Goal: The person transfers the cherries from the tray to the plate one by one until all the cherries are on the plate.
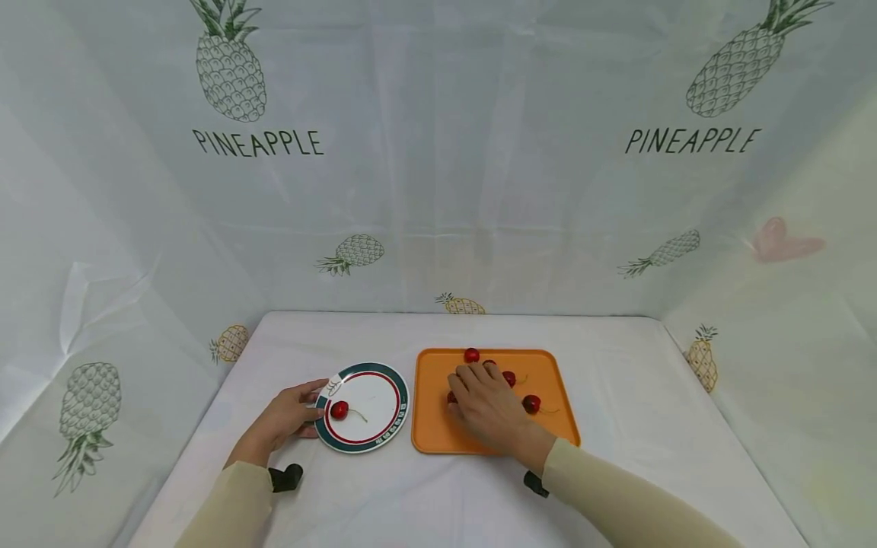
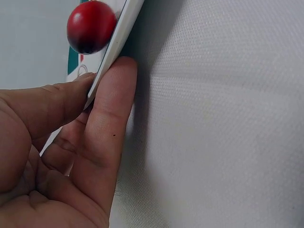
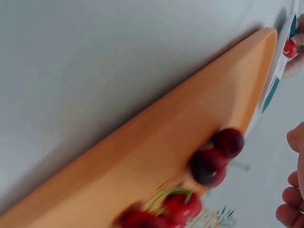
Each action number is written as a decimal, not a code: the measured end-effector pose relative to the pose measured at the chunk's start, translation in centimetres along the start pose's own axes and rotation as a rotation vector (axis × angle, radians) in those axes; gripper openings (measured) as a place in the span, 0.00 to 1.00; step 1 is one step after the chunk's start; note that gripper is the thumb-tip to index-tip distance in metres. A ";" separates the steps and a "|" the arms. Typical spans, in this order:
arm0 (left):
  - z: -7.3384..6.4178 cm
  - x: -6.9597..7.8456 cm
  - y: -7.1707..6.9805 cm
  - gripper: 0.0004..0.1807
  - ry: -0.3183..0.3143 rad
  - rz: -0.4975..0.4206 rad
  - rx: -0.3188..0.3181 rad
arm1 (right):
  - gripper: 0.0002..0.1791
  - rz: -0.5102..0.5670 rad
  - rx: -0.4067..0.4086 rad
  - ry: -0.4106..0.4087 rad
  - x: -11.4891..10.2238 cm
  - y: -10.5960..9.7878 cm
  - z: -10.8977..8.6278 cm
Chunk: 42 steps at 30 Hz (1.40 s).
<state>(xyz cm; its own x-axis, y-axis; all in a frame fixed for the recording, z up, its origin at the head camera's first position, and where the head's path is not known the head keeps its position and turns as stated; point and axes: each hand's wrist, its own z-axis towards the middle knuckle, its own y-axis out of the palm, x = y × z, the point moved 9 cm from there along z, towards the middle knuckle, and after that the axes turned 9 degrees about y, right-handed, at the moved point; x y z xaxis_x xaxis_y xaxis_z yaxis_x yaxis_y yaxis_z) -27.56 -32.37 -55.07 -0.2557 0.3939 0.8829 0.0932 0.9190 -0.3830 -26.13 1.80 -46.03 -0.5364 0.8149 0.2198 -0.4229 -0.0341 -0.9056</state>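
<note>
My left hand (image 1: 284, 417) pinches the left rim of a white plate (image 1: 375, 399) with a green border and a red ring. In the left wrist view, the thumb lies over the rim and a finger (image 2: 113, 95) supports it from below. One red cherry (image 1: 339, 410) with a stem rests on the plate, close to that hand. Over an orange tray (image 1: 433, 434), my right hand (image 1: 488, 407) reaches with loosely bent fingers among several cherries (image 1: 530, 403). The right wrist view shows its fingers (image 3: 290, 199) apart from the dark red cherries (image 3: 228, 142).
The tray stands just right of the plate on a white-covered table (image 1: 617, 380). Another cherry (image 1: 471, 355) sits at the tray's far edge. A pale curtain (image 1: 438, 167) printed with pineapples hangs behind the table and at both sides.
</note>
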 end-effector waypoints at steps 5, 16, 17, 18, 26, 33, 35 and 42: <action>0.1 -0.2 -0.2 0.39 -0.004 0.001 -0.002 | 0.24 -0.028 0.036 0.008 2.6 0.0 -1.9; 0.1 -0.1 -0.3 0.39 -0.005 -0.003 -0.002 | 0.24 -0.041 0.057 0.081 9.3 0.1 -5.9; 0.1 -0.1 -0.3 0.39 -0.006 -0.004 -0.002 | 0.24 -0.055 0.056 0.083 9.7 0.2 -6.3; 0.1 0.0 -0.3 0.39 -0.007 -0.004 -0.002 | 0.25 -0.065 0.054 0.084 10.2 0.2 -6.6; 0.0 0.1 -0.1 0.39 -0.009 0.011 0.001 | 0.25 -0.087 0.007 0.068 12.2 1.2 -9.5; 0.0 0.1 -0.1 0.39 -0.014 0.013 0.004 | 0.26 -0.088 -0.050 0.060 13.0 2.3 -10.4; 0.0 0.2 0.0 0.39 -0.014 0.011 0.004 | 0.25 -0.081 -0.059 0.053 13.1 2.6 -10.6; 0.0 0.1 0.0 0.39 0.000 -0.001 -0.002 | 0.17 -0.060 -0.059 0.027 12.8 3.1 -10.9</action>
<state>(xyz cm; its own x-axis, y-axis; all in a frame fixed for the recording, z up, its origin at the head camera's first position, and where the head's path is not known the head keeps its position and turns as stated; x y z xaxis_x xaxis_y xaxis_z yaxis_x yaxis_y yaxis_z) -27.60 -32.30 -54.98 -0.2553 0.3929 0.8834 0.0944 0.9195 -0.3817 -26.39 18.41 -49.97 -0.4913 0.8295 0.2657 -0.4095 0.0492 -0.9110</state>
